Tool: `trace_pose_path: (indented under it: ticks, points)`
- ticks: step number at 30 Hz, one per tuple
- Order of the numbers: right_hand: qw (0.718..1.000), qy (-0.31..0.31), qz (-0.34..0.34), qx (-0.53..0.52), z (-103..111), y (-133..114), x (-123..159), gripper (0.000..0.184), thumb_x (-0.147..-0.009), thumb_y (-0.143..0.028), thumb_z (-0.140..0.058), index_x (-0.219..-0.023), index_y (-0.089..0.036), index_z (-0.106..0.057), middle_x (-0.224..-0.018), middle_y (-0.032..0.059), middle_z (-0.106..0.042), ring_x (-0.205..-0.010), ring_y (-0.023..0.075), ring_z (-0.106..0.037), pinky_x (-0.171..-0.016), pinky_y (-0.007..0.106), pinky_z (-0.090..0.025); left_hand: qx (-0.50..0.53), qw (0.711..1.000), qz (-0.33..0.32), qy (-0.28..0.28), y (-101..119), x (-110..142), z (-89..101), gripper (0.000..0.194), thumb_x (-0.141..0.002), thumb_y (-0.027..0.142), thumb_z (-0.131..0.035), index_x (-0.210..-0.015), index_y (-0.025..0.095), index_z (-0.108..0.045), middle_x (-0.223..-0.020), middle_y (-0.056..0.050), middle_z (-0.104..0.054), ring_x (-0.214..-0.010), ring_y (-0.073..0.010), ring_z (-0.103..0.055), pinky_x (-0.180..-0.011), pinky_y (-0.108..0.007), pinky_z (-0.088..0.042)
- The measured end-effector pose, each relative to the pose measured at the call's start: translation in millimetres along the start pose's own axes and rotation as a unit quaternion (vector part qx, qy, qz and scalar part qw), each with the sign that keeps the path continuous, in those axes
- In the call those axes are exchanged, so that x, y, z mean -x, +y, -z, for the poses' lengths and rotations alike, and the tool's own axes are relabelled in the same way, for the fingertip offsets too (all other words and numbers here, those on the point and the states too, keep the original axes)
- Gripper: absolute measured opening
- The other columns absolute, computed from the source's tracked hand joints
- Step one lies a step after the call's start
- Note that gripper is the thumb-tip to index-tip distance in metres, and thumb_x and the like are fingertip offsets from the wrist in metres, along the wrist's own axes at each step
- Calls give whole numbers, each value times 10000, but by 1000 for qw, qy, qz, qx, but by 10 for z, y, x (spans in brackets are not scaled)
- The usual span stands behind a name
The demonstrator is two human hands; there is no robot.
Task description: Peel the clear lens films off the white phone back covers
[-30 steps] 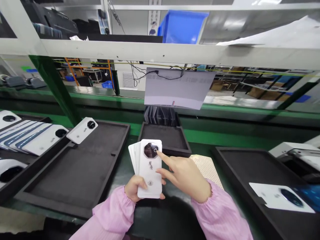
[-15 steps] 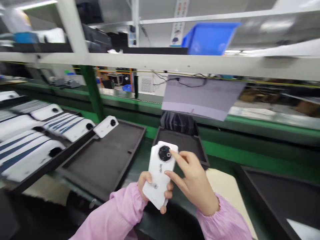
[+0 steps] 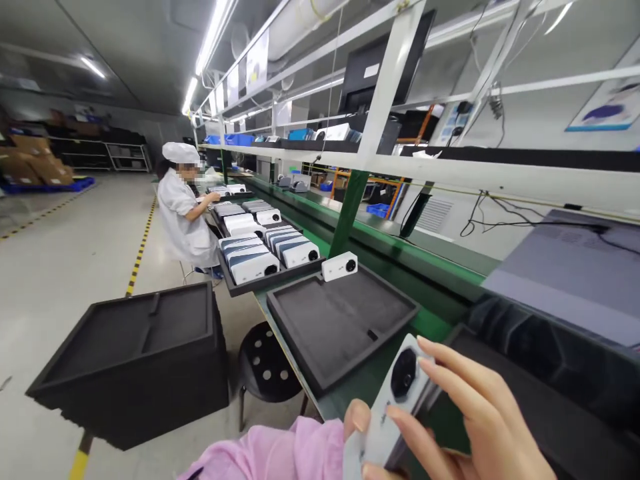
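A white phone back cover [image 3: 385, 427] with a round black camera area is tilted up at the lower right. My left hand [image 3: 357, 421] is closed around its lower part, the thumb on the near edge; most of that hand lies out of frame or behind the cover. My right hand [image 3: 480, 407] is at the camera end, with fingertips on the top edge and the thumb against the face, gripping it lightly. Beyond them, a black tray [image 3: 345, 320] lies on the bench, and another white phone back cover [image 3: 340, 267] rests on its far-left corner.
Black trays with rows of white back covers [image 3: 256, 268] stand further left along the bench. A person in white [image 3: 183, 213] sits at the bench beyond. A stack of black trays [image 3: 135, 360] and a black stool [image 3: 267, 370] stand on the floor. A green post [image 3: 350, 207] rises behind.
The view has swung left, bringing the seated person, stool and tray stack into sight. The held cover now appears lower and more right. My right fingertips have shifted to its top edge.
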State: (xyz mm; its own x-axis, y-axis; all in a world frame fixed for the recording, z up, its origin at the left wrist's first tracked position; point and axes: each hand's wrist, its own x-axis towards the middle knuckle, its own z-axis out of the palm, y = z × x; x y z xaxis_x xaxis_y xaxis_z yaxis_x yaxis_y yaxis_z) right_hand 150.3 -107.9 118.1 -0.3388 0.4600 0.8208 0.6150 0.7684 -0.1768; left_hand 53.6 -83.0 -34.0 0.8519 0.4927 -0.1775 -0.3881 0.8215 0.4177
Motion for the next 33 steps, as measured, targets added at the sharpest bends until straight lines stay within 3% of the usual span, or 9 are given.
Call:
trace_pose_path:
  ticks: [5, 7, 11, 14, 16, 20, 25, 29, 33]
  points:
    - [999, -19, -7, 28, 26, -38, 38, 495, -821, -235, -559, -1282, -204, -379, -1261, 159, -444, -1094, 307, -503, -813, 430, -494, 24, 998, 39, -36, 48, 89, 131, 528, -513, 533, -468, -944, 296, -660, -492, -40, -447, -477, -207, -425, -519, -403, -373]
    - [997, -31, -4, 77, 170, 3, 29, 423, -825, -253, -563, -1226, -207, -436, -1258, 158, -426, -1111, 320, -483, -843, 459, -477, 40, 993, 51, -95, 107, 122, 151, 539, -502, 506, -462, -962, 302, -657, -415, 4, -376, -369, -149, -336, -463, -370, -351]
    - [980, -65, 25, 184, 539, 58, -23, 255, -836, -332, -552, -1050, -193, -566, -1126, 140, -471, -1083, 336, -450, -873, 510, -426, 60, 973, 35, -219, 294, 60, 120, 635, -512, 396, -429, -1127, 338, -578, -457, 31, -436, -328, -103, -340, -446, -326, -374]
    - [963, -137, 39, 228, 718, 20, -64, 320, -847, -416, -518, -1013, -156, -602, -1104, 159, -476, -1089, 341, -424, -872, 508, -421, 63, 960, 74, -262, 375, -22, 32, 694, -514, 331, -436, -1204, 316, -508, -540, 19, -515, -386, -123, -450, -446, -319, -410]
    - [949, -185, 39, 254, 762, -22, -79, 393, -850, -477, -481, -1018, -146, -611, -1124, 172, -475, -1116, 346, -396, -879, 508, -415, 63, 952, 112, -277, 386, -51, -37, 653, -510, 291, -451, -1156, 260, -535, -621, -12, -571, -461, -151, -519, -460, -333, -443]
    - [921, -251, 34, 295, 729, -46, -68, 484, -842, -565, -417, -1001, -158, -627, -1014, 147, -536, -1020, 303, -441, -878, 499, -398, 71, 932, 173, -310, 364, -100, -120, 474, -514, 252, -467, -961, 159, -597, -754, -66, -630, -586, -191, -581, -535, -380, -500]
    - [895, -284, 25, 342, 653, 43, 12, 485, -811, -602, -439, -917, -173, -640, -977, 130, -563, -993, 292, -458, -941, 527, -318, 109, 908, 207, -349, 316, -180, -132, 518, -518, 222, -480, -1010, 91, -572, -823, -108, -657, -669, -232, -618, -594, -419, -522]
    - [903, -293, 14, 315, 719, 89, -7, 501, -824, -604, -402, -880, -171, -649, -952, 128, -561, -979, 290, -459, -923, 525, -323, 122, 898, 228, -355, 290, -205, -163, 577, -518, 197, -491, -1075, 55, -546, -875, -134, -650, -731, -255, -628, -653, -434, -516]
    - [918, -285, -25, 275, 899, 141, -201, 439, -864, -531, -404, -994, -185, -641, -995, 134, -512, -997, 297, -422, -871, 523, -357, 119, 896, 208, -373, 278, -205, -205, 522, -531, 193, -484, -1037, 98, -573, -882, -124, -651, -727, -250, -626, -647, -436, -505]
